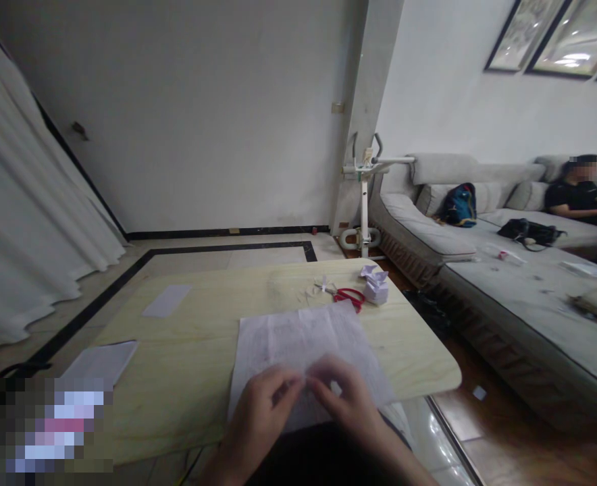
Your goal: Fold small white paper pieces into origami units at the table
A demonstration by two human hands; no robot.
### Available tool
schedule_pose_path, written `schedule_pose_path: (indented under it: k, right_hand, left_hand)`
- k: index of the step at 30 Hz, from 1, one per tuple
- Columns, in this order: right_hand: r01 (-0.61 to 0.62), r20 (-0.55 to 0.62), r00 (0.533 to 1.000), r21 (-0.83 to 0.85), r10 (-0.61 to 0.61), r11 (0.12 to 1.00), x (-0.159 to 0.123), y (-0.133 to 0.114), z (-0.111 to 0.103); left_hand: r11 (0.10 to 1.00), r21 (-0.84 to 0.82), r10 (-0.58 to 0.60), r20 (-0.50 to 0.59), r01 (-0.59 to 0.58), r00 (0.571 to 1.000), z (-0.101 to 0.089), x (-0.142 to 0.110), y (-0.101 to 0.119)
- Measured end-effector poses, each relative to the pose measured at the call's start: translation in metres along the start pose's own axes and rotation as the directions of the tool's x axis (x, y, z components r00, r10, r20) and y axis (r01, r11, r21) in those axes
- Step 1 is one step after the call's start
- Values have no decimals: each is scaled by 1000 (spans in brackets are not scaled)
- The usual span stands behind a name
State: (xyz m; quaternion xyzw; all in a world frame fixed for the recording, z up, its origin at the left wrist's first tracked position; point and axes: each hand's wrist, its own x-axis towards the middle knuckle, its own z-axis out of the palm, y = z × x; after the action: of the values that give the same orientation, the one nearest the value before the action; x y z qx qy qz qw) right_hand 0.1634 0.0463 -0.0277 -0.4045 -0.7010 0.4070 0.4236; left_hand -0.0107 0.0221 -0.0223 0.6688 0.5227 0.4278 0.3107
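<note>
My left hand (269, 395) and my right hand (343, 388) meet fingertip to fingertip above a large creased sheet of paper (288, 337) at the table's near edge. Both hands are closed in a pinch, thumb against fingers. Whatever lies between the fingertips is too small and blurred to name; a small whitish spot shows by my right fingers. Beyond the sheet's far right corner lie red-handled scissors (348, 295), beside thin paper strips (311, 291). A folded paper piece (377, 289) stands to the right of the scissors.
On the left of the pale wooden table (187, 378) lie a small paper sheet (167, 300) and a paper stack (98, 361). A grey sofa (511, 283) runs along the right, with a person (577, 192) seated on it. White exercise equipment (364, 202) stands behind the table.
</note>
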Motion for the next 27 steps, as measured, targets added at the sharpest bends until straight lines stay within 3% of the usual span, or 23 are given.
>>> schedule_pose_path:
  k: [17,27]
  right_hand:
    - [42,-51,998,-26,-43,999,0,7,5]
    - [48,-129,991,16,-45,999,0,2,8]
  left_hand:
    - [1000,-29,1,-77,-3,997,7,-4,-6]
    - [993,-100,48,-204,-69,978,11,0,1]
